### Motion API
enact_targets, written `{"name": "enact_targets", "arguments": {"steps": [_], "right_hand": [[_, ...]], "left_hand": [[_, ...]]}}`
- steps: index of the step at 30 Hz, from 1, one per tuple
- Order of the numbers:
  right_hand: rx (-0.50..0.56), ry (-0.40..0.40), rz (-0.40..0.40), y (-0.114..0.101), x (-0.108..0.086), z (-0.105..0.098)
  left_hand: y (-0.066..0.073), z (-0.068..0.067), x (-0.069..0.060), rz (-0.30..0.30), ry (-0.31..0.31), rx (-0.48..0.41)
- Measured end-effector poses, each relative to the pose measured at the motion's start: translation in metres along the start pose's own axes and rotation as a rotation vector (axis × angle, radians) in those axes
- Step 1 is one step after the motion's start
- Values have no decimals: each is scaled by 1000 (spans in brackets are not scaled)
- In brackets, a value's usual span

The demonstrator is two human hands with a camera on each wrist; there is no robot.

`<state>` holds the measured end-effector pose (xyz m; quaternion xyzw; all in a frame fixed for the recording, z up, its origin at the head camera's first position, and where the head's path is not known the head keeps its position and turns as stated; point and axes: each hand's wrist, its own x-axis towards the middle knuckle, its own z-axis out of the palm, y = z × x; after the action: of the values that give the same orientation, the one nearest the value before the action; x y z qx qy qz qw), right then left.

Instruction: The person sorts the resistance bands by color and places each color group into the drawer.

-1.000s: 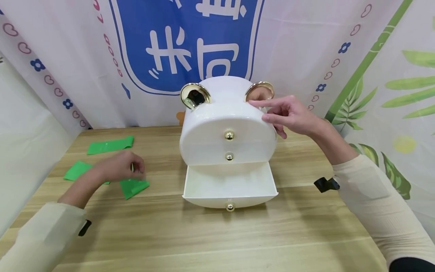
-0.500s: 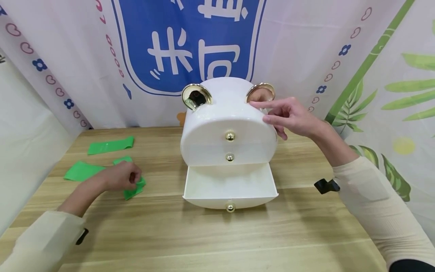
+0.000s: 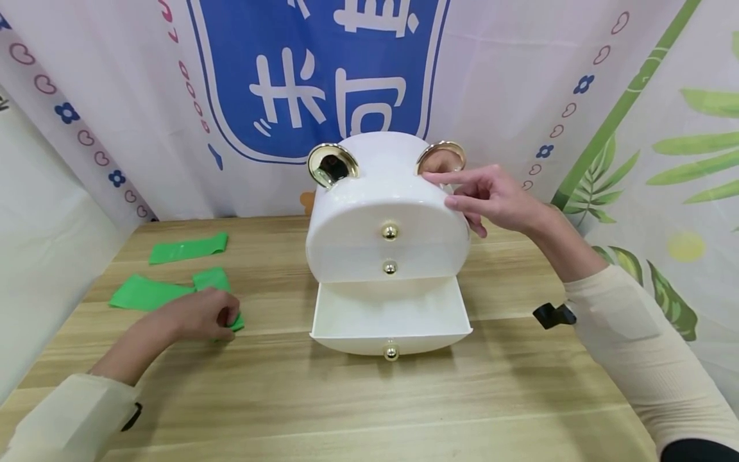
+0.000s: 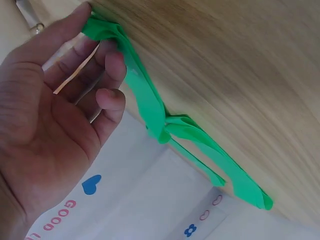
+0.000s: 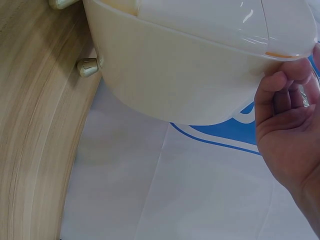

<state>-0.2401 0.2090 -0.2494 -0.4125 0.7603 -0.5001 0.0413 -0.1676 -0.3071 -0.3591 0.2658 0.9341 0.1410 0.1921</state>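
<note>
With thumb and fingertips, my left hand (image 3: 199,314) pinches the near end of a green band (image 3: 212,280) on the left of the table; in the left wrist view this green band (image 4: 142,87) hangs as a flat loop. Two more green bands lie close by, a left band (image 3: 147,293) and a back band (image 3: 189,248). My right hand (image 3: 496,196) rests on the upper right of a white drawer box (image 3: 346,237), forefinger straight at the base of the gold ear (image 3: 443,158), thumb on the front edge. The bottom drawer (image 3: 392,308) is pulled out, with nothing in it.
Gold knobs (image 3: 390,231) stick out from the box front. A printed cloth (image 3: 491,77) hangs right behind the wooden table (image 3: 369,410). Black straps (image 3: 554,316) hang from the sleeves.
My left hand has taken hold of the nearest green band, bunching its end and shifting slightly toward me. The right hand and the drawer box have stayed in place.
</note>
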Motion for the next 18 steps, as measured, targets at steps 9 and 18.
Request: {"name": "enact_targets", "arguments": {"steps": [9,18], "right_hand": [[-5,-1,0,0,0,0],[-16,-1,2,1,0,-1]], "left_hand": [[-3,1,1,9,24,-5],[1,-2,5,4,65,51]]}}
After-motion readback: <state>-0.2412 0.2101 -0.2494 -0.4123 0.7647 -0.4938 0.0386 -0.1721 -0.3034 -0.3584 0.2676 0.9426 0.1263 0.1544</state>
